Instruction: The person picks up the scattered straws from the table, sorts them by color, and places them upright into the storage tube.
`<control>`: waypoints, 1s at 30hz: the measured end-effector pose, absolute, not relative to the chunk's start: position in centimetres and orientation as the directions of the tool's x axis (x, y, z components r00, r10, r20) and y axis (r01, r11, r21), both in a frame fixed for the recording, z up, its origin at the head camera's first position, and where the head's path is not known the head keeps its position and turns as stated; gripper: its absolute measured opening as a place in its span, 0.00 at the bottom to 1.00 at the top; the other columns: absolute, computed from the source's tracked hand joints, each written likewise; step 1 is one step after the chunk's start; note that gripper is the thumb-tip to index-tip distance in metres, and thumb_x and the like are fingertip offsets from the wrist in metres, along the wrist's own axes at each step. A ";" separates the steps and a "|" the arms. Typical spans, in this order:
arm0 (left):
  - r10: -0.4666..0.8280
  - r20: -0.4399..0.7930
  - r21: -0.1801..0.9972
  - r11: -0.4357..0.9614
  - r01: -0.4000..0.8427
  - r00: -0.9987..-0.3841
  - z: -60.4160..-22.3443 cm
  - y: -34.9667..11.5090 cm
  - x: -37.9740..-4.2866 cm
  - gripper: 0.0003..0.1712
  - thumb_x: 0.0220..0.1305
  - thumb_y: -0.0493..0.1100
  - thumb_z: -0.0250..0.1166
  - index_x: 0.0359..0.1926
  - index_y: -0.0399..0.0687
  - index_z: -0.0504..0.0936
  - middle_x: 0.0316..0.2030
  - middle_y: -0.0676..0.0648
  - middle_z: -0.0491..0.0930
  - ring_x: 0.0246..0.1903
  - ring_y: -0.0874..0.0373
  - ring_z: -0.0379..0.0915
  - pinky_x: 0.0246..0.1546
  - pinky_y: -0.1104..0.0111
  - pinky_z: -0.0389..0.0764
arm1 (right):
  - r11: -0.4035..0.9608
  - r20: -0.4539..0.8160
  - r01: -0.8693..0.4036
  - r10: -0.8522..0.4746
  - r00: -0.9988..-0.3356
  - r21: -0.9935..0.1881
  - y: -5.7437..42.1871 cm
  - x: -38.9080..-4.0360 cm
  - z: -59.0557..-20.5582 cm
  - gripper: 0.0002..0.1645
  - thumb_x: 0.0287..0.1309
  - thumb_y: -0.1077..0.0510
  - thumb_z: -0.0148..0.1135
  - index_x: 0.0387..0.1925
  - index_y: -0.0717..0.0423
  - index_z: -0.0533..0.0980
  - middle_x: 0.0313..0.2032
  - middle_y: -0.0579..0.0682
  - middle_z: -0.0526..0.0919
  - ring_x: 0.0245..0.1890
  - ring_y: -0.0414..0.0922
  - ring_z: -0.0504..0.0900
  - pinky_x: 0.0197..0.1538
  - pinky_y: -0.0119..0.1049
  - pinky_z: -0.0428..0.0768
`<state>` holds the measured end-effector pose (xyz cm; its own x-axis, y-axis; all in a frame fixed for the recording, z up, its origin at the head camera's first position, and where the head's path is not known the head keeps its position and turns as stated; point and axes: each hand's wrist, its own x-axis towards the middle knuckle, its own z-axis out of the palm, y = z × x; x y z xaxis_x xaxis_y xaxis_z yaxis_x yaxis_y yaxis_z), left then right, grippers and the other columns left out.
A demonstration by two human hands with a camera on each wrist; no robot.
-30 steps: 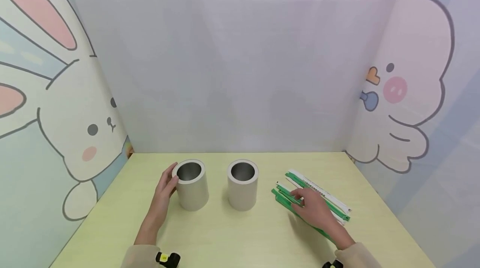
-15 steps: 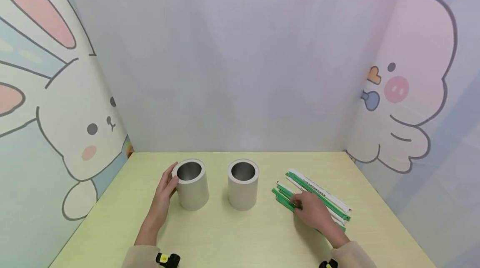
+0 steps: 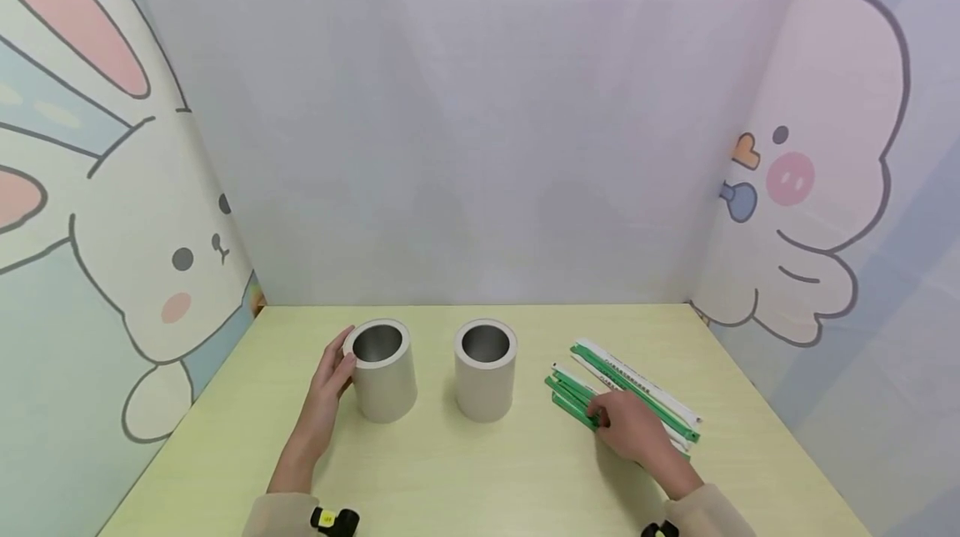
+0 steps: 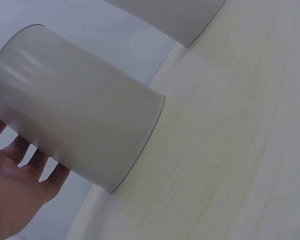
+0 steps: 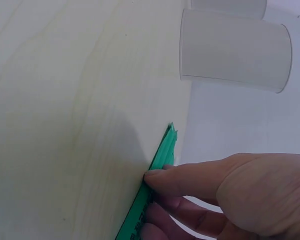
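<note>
Two off-white cylindrical containers with dark metal insides stand upright on the table. My left hand [image 3: 326, 393] rests round the left side of the left container [image 3: 386, 391]; in the left wrist view its fingers [image 4: 37, 162] lie spread along the wall. The right container [image 3: 485, 391] stands apart, untouched. On the right, my right hand [image 3: 630, 429] is over several long, thin wrapped straws in green and white. Between thumb and fingers it pinches a green wrapped straw [image 5: 162, 155], low at the table. The palm hides part of the pile.
Beyond the right hand lies a white wrapped straw [image 3: 645, 383] with dark print, slanting beside a green one. A pale wood-grain table [image 3: 450, 479] bears everything. Cloth walls enclose it: a plain back curtain [image 3: 465, 145] and printed cartoon sides.
My right hand has shifted slightly and lowered, its thumb and fingers coming together on a green wrapped straw. The left hand and both containers have stayed put.
</note>
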<state>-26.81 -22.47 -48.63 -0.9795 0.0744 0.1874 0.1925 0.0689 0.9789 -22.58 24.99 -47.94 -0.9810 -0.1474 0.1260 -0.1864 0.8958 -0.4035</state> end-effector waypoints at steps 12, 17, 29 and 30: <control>0.074 0.177 0.981 0.062 0.182 -0.981 -48.6 -22.5 -26.8 0.36 0.87 0.57 0.43 0.86 0.58 0.47 0.83 0.44 0.50 0.83 0.42 0.40 0.78 0.32 0.43 | 0.886 0.101 -0.193 -0.166 -0.981 -0.421 25.1 -22.9 -47.8 0.23 0.47 0.80 0.69 0.34 0.50 0.90 0.30 0.43 0.86 0.33 0.44 0.84 0.40 0.46 0.86; 0.072 0.178 0.982 0.057 0.182 -0.981 -48.7 -22.5 -26.8 0.36 0.87 0.58 0.43 0.86 0.57 0.47 0.83 0.44 0.50 0.83 0.43 0.40 0.79 0.33 0.44 | 0.852 0.120 -0.231 -0.198 -0.973 -0.470 25.3 -22.9 -47.6 0.22 0.46 0.79 0.69 0.35 0.52 0.89 0.32 0.43 0.87 0.35 0.46 0.85 0.41 0.43 0.85; 0.072 0.179 0.981 0.057 0.183 -0.981 -48.7 -22.5 -26.8 0.35 0.87 0.57 0.44 0.86 0.59 0.47 0.83 0.45 0.50 0.83 0.42 0.40 0.79 0.33 0.44 | 0.658 0.144 -0.321 -0.309 -0.940 -0.682 25.3 -23.6 -45.6 0.16 0.63 0.69 0.70 0.52 0.56 0.87 0.46 0.50 0.88 0.42 0.47 0.87 0.40 0.31 0.85; 0.072 0.179 0.981 0.057 0.184 -0.981 -48.7 -22.5 -26.8 0.35 0.87 0.57 0.44 0.86 0.59 0.47 0.83 0.45 0.50 0.83 0.43 0.40 0.79 0.33 0.44 | 0.643 0.147 -0.314 -0.301 -0.942 -0.698 25.1 -23.8 -45.4 0.16 0.65 0.68 0.70 0.53 0.56 0.86 0.47 0.50 0.88 0.43 0.47 0.87 0.40 0.31 0.86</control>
<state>-26.84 -22.46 -48.73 -0.9812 0.0716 0.1794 0.1836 0.0574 0.9813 -23.80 25.11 -45.37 -0.9423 -0.3009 0.1467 -0.3141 0.6430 -0.6985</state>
